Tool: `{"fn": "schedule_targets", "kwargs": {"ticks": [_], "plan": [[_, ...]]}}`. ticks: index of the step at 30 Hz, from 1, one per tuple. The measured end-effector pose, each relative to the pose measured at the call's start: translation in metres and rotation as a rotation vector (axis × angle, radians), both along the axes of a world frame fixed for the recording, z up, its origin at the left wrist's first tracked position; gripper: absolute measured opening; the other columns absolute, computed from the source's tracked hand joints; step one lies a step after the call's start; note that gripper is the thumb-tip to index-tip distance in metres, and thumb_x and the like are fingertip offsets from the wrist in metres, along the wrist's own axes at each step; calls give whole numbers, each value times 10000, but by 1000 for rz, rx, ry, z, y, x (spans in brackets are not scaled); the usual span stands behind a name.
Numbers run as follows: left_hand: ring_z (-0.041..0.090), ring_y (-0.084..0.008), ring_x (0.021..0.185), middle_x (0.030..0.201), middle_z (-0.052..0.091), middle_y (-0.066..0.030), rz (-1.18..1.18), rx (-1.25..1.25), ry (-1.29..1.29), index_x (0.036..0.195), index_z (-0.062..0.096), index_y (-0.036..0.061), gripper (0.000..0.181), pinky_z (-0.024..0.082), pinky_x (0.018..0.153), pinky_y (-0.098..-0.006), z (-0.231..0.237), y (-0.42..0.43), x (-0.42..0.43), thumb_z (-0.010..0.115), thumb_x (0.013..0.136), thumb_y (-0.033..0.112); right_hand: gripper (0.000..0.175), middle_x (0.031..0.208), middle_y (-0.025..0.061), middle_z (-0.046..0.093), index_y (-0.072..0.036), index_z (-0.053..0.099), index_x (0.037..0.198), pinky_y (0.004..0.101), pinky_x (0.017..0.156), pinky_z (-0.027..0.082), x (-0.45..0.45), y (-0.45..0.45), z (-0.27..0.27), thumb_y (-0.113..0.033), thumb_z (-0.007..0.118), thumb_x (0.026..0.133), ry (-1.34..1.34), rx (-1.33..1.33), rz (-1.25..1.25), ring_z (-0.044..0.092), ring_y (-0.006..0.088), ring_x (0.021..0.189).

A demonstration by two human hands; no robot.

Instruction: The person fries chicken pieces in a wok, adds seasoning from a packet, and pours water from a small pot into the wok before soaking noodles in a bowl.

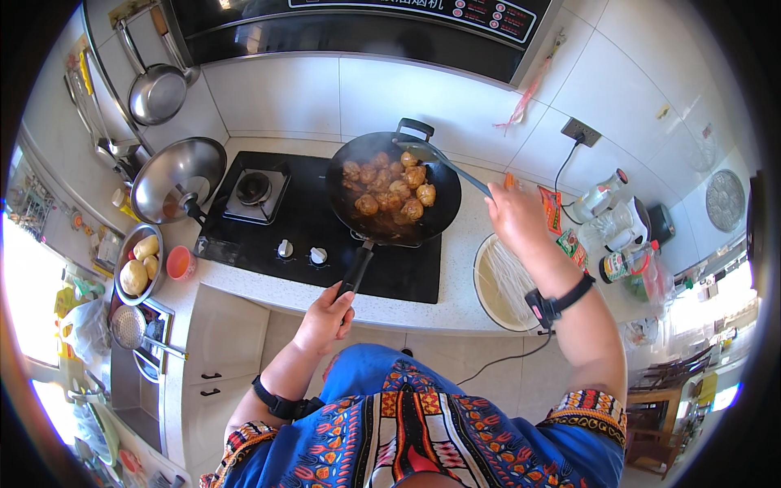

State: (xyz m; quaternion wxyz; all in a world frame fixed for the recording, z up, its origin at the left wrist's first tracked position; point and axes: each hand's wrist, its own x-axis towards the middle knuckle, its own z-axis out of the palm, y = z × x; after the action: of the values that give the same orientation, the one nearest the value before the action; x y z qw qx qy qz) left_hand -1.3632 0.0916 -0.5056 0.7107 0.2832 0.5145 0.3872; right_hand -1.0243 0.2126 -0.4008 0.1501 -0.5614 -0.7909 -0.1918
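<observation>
My left hand (326, 316) grips the black handle of a dark wok (341, 213) on the right burner of a black gas stove (293, 177). Browned round pieces of food (390, 186) in dark sauce fill the wok's middle, and light steam rises over them. My right hand (515, 213) is closed on the grey handle of a spatula (460, 172), whose blade lies inside the wok at its upper right rim. Below my right forearm a bowl (482, 274) holds white noodles (512, 280), partly hidden by the arm.
Left of the stove are a steel wok (177, 171), a metal bowl of potatoes (160, 287), a small red bowl (181, 263) and a skimmer (129, 326) over the sink. On the right stand a red packet (550, 209), glass jars (613, 219) and bottles. A range hood (366, 43) hangs above.
</observation>
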Motion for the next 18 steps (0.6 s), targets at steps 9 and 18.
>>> {"fn": "schedule_targets", "kwargs": {"ticks": [9,18], "plan": [[357,-77,418,618,465,-2,-4,-9,23,1284,482,54,353,282,397,-237,6,2,0,529,978,224,243,877,184,667,-59,604,965,485,790,485,8,92,-35,-289,550,908,278,-424,-90,619,395,900],[362,-61,411,609,470,7,-2,-25,14,1267,488,62,335,283,399,-218,9,1,2,519,983,238,164,759,147,654,-96,620,893,479,672,501,-13,117,-26,-253,594,857,-32,-333,399,637,364,756]]}}
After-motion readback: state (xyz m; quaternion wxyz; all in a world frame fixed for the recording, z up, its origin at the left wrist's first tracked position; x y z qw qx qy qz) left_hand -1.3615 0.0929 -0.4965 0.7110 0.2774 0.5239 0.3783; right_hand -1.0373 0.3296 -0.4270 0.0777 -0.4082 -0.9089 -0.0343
